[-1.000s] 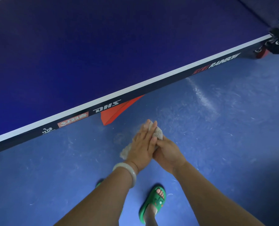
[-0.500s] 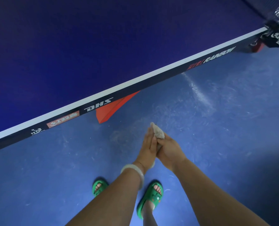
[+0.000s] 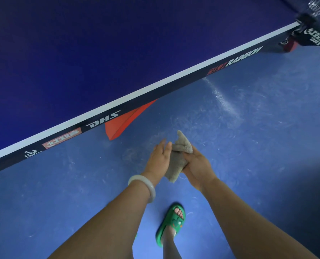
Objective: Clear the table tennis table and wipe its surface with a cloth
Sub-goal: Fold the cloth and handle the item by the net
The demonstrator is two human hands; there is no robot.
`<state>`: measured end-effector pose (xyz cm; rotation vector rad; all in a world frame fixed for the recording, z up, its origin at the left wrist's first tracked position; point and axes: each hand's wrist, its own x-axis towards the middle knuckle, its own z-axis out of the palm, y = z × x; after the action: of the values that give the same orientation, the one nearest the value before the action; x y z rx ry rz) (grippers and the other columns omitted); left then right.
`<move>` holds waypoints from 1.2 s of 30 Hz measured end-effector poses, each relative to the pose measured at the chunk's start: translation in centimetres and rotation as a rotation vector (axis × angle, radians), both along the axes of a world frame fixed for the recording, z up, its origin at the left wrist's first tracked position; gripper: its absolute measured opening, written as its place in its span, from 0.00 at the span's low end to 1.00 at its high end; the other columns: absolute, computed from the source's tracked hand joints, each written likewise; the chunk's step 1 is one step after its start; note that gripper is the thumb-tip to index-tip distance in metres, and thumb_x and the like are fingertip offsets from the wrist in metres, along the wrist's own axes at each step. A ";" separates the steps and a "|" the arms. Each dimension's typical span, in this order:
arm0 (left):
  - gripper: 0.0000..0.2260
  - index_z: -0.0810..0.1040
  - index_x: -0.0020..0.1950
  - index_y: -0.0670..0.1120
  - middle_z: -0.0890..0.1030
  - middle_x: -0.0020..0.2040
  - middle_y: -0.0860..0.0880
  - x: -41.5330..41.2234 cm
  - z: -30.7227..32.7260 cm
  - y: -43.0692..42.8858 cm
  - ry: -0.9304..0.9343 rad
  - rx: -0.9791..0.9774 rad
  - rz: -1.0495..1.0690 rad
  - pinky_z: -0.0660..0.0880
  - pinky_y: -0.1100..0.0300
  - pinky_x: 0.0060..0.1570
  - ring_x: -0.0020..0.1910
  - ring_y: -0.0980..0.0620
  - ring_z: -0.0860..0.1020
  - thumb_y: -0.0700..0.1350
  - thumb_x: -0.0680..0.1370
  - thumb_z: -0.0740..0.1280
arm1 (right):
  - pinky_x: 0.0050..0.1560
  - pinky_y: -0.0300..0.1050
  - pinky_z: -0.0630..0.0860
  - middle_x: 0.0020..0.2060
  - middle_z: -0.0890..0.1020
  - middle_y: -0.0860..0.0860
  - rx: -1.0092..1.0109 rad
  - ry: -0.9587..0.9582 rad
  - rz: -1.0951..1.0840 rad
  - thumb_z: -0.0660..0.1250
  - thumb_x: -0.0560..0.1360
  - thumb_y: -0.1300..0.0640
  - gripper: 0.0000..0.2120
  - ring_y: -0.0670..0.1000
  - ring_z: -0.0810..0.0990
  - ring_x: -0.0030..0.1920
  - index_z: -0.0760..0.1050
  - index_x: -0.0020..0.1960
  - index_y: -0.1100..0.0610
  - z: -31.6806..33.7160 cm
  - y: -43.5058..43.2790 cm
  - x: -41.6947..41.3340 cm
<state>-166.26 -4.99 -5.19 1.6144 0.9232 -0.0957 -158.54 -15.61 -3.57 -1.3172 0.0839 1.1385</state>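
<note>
The dark blue table tennis table [image 3: 118, 45] fills the upper left, its white edge line running diagonally above a black side rail. In front of it, over the blue floor, I hold a grey-beige cloth [image 3: 177, 161] between both hands. My right hand [image 3: 197, 168] grips the cloth from the right, fingers curled round its bunched top. My left hand [image 3: 158, 157], with a pale bangle on the wrist, lies flat against the cloth's left side with straight fingers. A corner of cloth sticks up above the hands and another hangs below.
A red table leg [image 3: 121, 124] shows under the rail. The net post clamp [image 3: 312, 34] sits at the table's far right end. My foot in a green sandal [image 3: 172, 221] stands on the scuffed blue floor [image 3: 249, 137].
My hands have parted slightly; the cloth, earlier pressed almost hidden between the palms, now shows more, hanging looser. The view has shifted a little and one sandal has left the frame.
</note>
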 end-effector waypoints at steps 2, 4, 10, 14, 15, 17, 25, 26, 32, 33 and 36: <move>0.20 0.77 0.61 0.52 0.77 0.62 0.54 0.9 1.6 -0.1 0.004 -0.231 0.050 0.68 0.62 0.68 0.64 0.53 0.74 0.63 0.82 0.53 | 0.57 0.56 0.78 0.64 0.80 0.57 -0.005 -0.062 0.043 0.53 0.80 0.70 0.30 0.56 0.80 0.59 0.72 0.71 0.41 0.3 0.1 -0.2; 0.25 0.81 0.54 0.55 0.81 0.58 0.53 1.5 2.6 0.0 0.013 -0.411 0.120 0.75 0.49 0.63 0.60 0.51 0.79 0.70 0.78 0.53 | 0.55 0.54 0.80 0.62 0.81 0.54 -0.011 -0.085 0.063 0.54 0.81 0.69 0.28 0.54 0.83 0.57 0.73 0.71 0.41 0.6 0.1 -0.5; 0.15 0.79 0.62 0.46 0.81 0.60 0.41 2.9 3.6 0.6 0.144 -0.611 0.234 0.81 0.43 0.49 0.53 0.40 0.82 0.53 0.80 0.66 | 0.62 0.49 0.78 0.65 0.79 0.51 -0.013 -0.139 0.211 0.58 0.74 0.76 0.37 0.54 0.80 0.62 0.65 0.76 0.49 0.2 -0.7 -1.1; 0.17 0.80 0.62 0.41 0.82 0.58 0.38 2.2 3.6 1.0 0.063 -0.644 0.274 0.79 0.43 0.56 0.56 0.39 0.82 0.52 0.83 0.61 | 0.59 0.52 0.77 0.64 0.79 0.58 0.003 -0.021 0.005 0.58 0.66 0.72 0.32 0.55 0.82 0.59 0.73 0.69 0.56 0.4 -1.0 -0.4; 0.21 0.80 0.61 0.40 0.83 0.57 0.39 2.0 3.8 0.9 0.035 -0.661 0.300 0.79 0.46 0.57 0.56 0.40 0.82 0.55 0.84 0.57 | 0.58 0.52 0.77 0.61 0.81 0.59 -0.027 -0.008 -0.074 0.59 0.72 0.71 0.25 0.55 0.82 0.57 0.75 0.66 0.56 0.6 -0.8 -0.2; 0.27 0.81 0.60 0.40 0.84 0.56 0.42 1.8 4.2 0.5 -0.006 -0.718 0.352 0.79 0.55 0.52 0.56 0.45 0.82 0.58 0.85 0.51 | 0.55 0.49 0.77 0.54 0.83 0.57 -0.065 -0.011 -0.148 0.62 0.80 0.60 0.13 0.54 0.81 0.54 0.76 0.64 0.56 1.3 -0.1 -0.1; 0.10 0.79 0.47 0.37 0.79 0.44 0.43 2.3 4.5 -0.3 -0.149 -0.449 0.591 0.77 0.46 0.51 0.45 0.47 0.77 0.44 0.76 0.68 | 0.40 0.46 0.74 0.41 0.78 0.56 -0.505 -0.235 -0.280 0.59 0.75 0.68 0.08 0.54 0.74 0.40 0.76 0.49 0.62 0.6 2.1 1.5; 0.04 0.79 0.47 0.38 0.79 0.45 0.44 2.2 4.1 0.0 -0.155 -0.462 0.704 0.78 0.49 0.50 0.44 0.48 0.78 0.39 0.76 0.69 | 0.44 0.50 0.77 0.42 0.79 0.58 -0.510 -0.187 -0.302 0.59 0.75 0.69 0.09 0.55 0.76 0.40 0.77 0.47 0.61 0.2 1.9 1.7; 0.12 0.74 0.47 0.44 0.77 0.49 0.44 3.3 4.4 1.5 -0.206 -0.447 0.676 0.78 0.48 0.53 0.44 0.48 0.78 0.26 0.75 0.65 | 0.44 0.45 0.77 0.60 0.75 0.55 -0.531 -0.138 -0.016 0.70 0.74 0.66 0.30 0.50 0.74 0.45 0.64 0.74 0.59 0.2 0.3 2.9; 0.13 0.73 0.48 0.44 0.77 0.50 0.44 3.5 4.6 1.8 -0.211 -0.475 0.631 0.79 0.49 0.49 0.44 0.48 0.79 0.26 0.76 0.64 | 0.39 0.39 0.72 0.62 0.72 0.53 -0.489 -0.178 -0.011 0.72 0.74 0.65 0.34 0.48 0.73 0.45 0.62 0.76 0.56 0.1 0.0 3.3; 0.13 0.72 0.49 0.44 0.78 0.51 0.42 4.1 5.4 2.6 -0.255 -0.538 0.508 0.80 0.51 0.43 0.46 0.46 0.80 0.26 0.77 0.62 | 0.51 0.41 0.72 0.68 0.69 0.51 -0.396 -0.242 0.102 0.75 0.73 0.59 0.38 0.50 0.73 0.60 0.61 0.78 0.51 0.7 0.0 5.0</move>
<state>-162.18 -2.40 0.22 0.8448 0.9781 0.1973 -153.56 -15.59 -2.91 -1.8205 0.0665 1.0729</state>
